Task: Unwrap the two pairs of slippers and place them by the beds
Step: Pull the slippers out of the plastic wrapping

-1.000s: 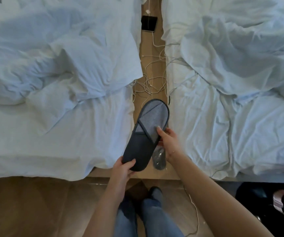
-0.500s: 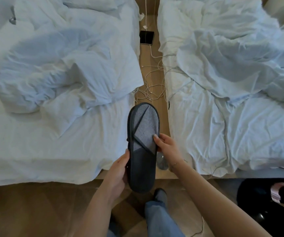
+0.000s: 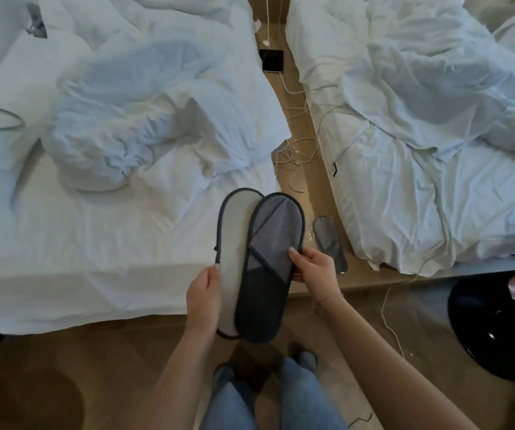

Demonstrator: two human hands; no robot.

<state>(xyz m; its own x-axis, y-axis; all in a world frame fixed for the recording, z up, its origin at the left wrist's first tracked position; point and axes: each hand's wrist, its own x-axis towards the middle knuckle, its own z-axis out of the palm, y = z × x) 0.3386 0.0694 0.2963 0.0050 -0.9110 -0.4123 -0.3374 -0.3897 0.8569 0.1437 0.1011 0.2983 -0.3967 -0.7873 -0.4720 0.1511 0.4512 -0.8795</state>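
I hold a pair of dark grey slippers over the foot of the left bed point(image 3: 95, 259). My right hand point(image 3: 313, 268) grips the front slipper point(image 3: 268, 274), whose grey upper faces me. My left hand point(image 3: 205, 293) holds the rear slipper point(image 3: 234, 225), which shows its pale sole and sticks out to the left. On the floor between the beds lies a second pair of slippers in clear plastic wrap point(image 3: 329, 242), beside the right bed point(image 3: 420, 181).
White charging cables point(image 3: 296, 153) and a dark phone point(image 3: 271, 60) lie in the gap between the beds. A black round object point(image 3: 498, 324) sits at the right. My jeans and shoes point(image 3: 268, 392) show below on the wood floor.
The pair was stacked as one and has fanned apart: the rear slipper has slid left, its pale sole showing. The view has shifted back and up.
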